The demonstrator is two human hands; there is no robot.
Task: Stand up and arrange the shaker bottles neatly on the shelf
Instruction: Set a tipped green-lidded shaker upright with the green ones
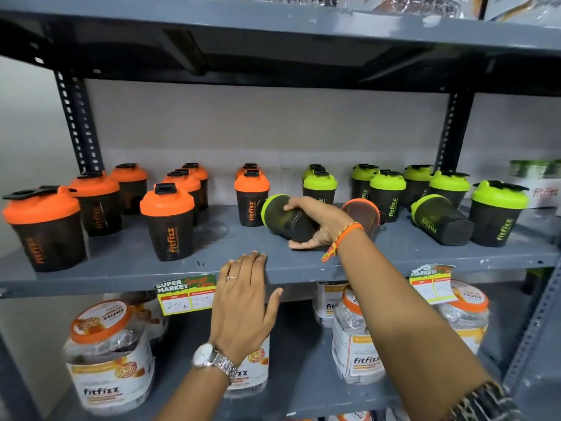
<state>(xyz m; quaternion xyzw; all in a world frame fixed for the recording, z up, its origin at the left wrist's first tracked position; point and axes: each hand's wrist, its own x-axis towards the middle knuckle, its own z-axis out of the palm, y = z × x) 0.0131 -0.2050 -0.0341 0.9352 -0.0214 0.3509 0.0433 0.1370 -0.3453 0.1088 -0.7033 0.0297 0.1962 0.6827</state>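
On the grey metal shelf (pixel 127 262), the right hand (pixel 318 221) clasps a toppled green-lidded shaker (pixel 287 218) mid-shelf while the left hand (pixel 244 302) rests open, empty, on the edge; swinging it upright could clip the orange-lidded shaker (pixel 251 197) just beside it

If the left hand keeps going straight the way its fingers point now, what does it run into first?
The left hand rests at the shelf's front edge, fingers pointing up and back. Going on, it crosses bare shelf and probably meets the standing orange-lidded shaker first, just left of the tipped green-lidded shaker gripped by the right hand. Depth is uncertain.
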